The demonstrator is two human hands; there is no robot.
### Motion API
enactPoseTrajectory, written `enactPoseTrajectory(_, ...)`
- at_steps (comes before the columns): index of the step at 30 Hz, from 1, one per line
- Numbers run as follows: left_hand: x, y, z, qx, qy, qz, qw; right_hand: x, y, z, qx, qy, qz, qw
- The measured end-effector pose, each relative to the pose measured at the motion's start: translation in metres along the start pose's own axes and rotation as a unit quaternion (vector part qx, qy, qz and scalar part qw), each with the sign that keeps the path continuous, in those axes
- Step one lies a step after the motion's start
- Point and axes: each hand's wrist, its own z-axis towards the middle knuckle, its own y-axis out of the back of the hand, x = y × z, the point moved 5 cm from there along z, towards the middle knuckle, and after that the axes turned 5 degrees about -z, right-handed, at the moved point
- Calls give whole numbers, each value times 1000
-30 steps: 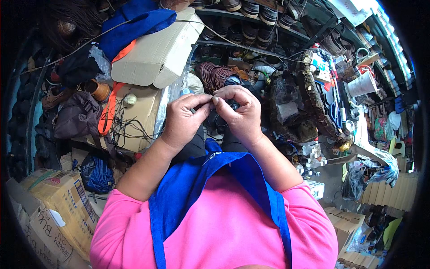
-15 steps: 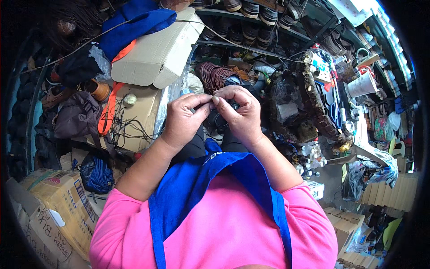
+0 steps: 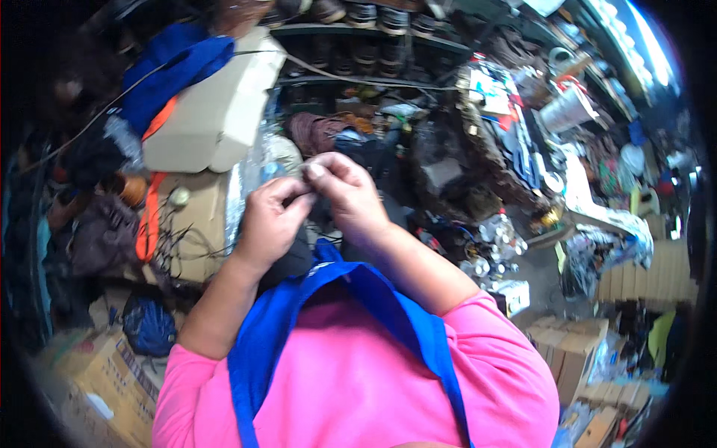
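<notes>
My left hand and my right hand meet in front of me above my lap, over a blue apron. Thumb and forefinger of each hand are pinched together, fingertips nearly touching. Whatever lies between them is too small and blurred to make out. Just beyond the hands is a bundle of reddish-brown cord. Left of them lies a cardboard sheet with tangled thin black cords on it.
A bent cardboard piece and blue cloth lie at the far left, beside an orange strap. Shoes line shelves at the back. To the right stand a cluttered rough-edged bench, a white thread cone and small bottles.
The view has shifted, so the surroundings sit differently in the picture. Both hands remain pinched close together; the right hand now sits slightly higher than the left.
</notes>
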Motion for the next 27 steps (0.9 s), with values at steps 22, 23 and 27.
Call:
enactPoseTrajectory(22,-3,-5,13,16,58,-169,984,6,6,8,40,-109,177,977)
enactPoseTrajectory(23,-3,0,13,-14,65,-238,969,6,5,8,54,-99,172,979)
enactPoseTrajectory(27,14,37,8,-97,94,-357,924,-11,-9,4,123,-97,29,987)
